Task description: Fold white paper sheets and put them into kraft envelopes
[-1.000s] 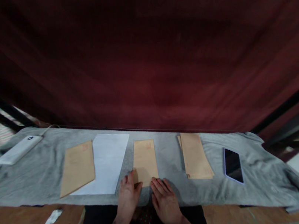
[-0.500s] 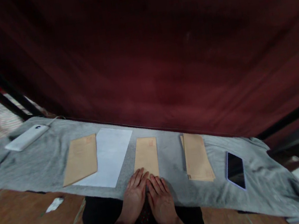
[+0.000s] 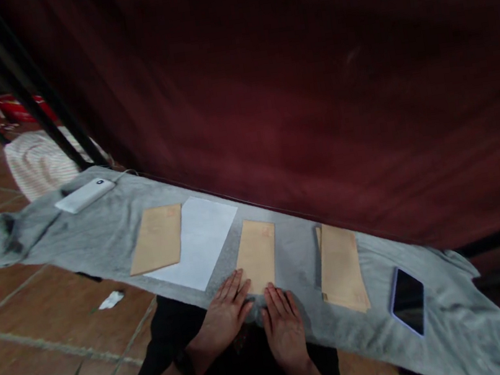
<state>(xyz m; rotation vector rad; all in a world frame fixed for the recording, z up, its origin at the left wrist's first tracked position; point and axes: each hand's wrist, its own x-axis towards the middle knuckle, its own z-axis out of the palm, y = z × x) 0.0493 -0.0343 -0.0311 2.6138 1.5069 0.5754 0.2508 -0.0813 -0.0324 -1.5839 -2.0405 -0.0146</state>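
Note:
A brown paper envelope (image 3: 258, 252) with a small red print in its upper corner lies flat in front of me. My left hand (image 3: 227, 307) rests on its lower left corner, fingers stretched out. On the lower right corner lie the fingertips of my right hand (image 3: 284, 326), also flat, a small gap apart from the left. To the left, another brown envelope (image 3: 158, 237) partly covers a white sheet of paper (image 3: 208, 237). A stack of brown envelopes (image 3: 341, 268) sits to the right.
A grey cloth (image 3: 295, 256) covers the narrow bench. A white power bank or phone with a cable (image 3: 85, 196) lies at the far left, and a dark-screened phone (image 3: 408, 301) at the right. Behind hangs a dark red curtain (image 3: 267, 116). Black metal bars (image 3: 39, 94) stand at the left.
My hands have moved apart, from close together at the envelope's lower edge to its two lower corners. The head view has turned, so the bench appears more tilted. The other things stay put.

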